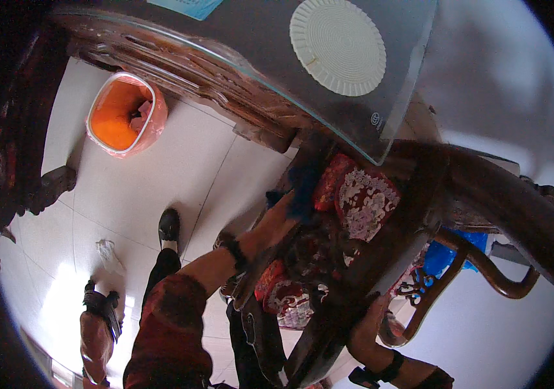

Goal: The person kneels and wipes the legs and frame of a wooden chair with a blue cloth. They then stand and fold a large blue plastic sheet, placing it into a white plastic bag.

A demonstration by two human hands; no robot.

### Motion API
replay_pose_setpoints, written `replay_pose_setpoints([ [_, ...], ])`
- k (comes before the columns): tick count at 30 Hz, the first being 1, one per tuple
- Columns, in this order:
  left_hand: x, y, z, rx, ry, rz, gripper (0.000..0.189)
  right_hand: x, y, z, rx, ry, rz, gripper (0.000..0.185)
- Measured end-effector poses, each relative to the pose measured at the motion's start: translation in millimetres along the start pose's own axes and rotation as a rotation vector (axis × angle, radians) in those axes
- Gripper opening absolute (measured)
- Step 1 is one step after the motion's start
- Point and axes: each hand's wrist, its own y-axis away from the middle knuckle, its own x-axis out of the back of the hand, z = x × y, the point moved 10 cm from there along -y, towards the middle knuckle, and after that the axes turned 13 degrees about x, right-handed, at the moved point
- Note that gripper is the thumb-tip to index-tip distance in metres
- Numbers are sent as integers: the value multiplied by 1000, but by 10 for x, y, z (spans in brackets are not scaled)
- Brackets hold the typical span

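My left hand (pixel 287 206) reaches over a dark carved wooden chair seat with a dark blue cloth (pixel 302 187) in and around it; the cloth hides most of the fingers. Just right of the cloth lies a red patterned cushion (pixel 367 199) with pale floral lace. Another red patterned cushion (pixel 291 301) is lower down, behind the forearm. My right hand (pixel 376 309) is at the outer side of the thick dark wooden chair rail (pixel 354 287); its fingers are mostly hidden in shadow. Both wrists wear dark bands.
A glass-topped table (pixel 267 53) with a round cream woven mat (pixel 339 47) spans the top. An orange-lined bin (pixel 116 116) with some waste stands on the tiled floor. Clear crumpled plastic (pixel 110 255) lies near a black shoe (pixel 169 227). Blue plastic (pixel 444 257) shows beyond the rail.
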Motion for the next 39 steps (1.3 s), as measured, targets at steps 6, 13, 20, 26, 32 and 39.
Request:
replay_pose_setpoints([
  [6, 86, -19, -164, -234, -179, 116, 68, -99, -5, 67, -64, -120, -120, 67],
  [13, 19, -1750, 391, -212, -698, 254, 50, -143, -29, 192, -200, -214, -134, 69],
  [20, 203, -1963, 975, -529, -574, 394, 32, 13, 7, 290, -272, -196, -73, 70],
  [26, 295, -1584, 910, -371, -257, 293, 42, 36, 51, 296, -278, -189, -48, 72],
  [32, 290, -1150, 99, -332, -188, 240, 53, 89, 72, 364, -311, -219, -4, 74],
  [39, 216, 517, -234, -457, -243, 194, 46, 316, 43, 461, -301, -100, -8, 73],
])
